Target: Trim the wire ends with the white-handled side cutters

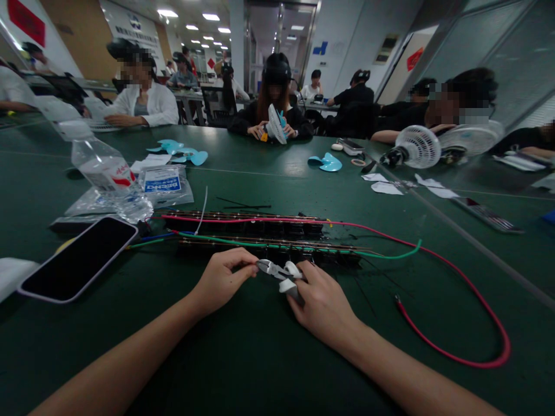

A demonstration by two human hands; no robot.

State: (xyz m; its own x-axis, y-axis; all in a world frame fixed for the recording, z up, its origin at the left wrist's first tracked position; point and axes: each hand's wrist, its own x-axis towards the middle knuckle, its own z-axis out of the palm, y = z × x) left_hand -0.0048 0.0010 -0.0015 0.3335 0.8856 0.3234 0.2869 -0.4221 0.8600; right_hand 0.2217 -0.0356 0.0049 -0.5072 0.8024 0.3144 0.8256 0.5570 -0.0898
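Observation:
My right hand [323, 300] is closed round the white and grey handles of a pair of pliers [272, 268], whose metal jaws point left. The fingertips of my left hand [225, 277] are pinched together at the jaw tips; whatever they hold is too small to make out. Just beyond both hands lie two long black strips [243, 242] side by side, with thin metal rods along them. A red cable [373, 229] runs over the far strip and loops round to the right. Along the near strip runs a green wire [390, 256]. An upright pale zip tie [203, 211] stands at the strips.
On the left are a phone [80, 260], a plastic bottle [104, 167] and a plastic bag [167, 184]. Blue fan blades [325, 162] and papers [384, 185] lie farther back. A person across the table [277, 104] holds a small fan. Another phone [485, 215] lies right.

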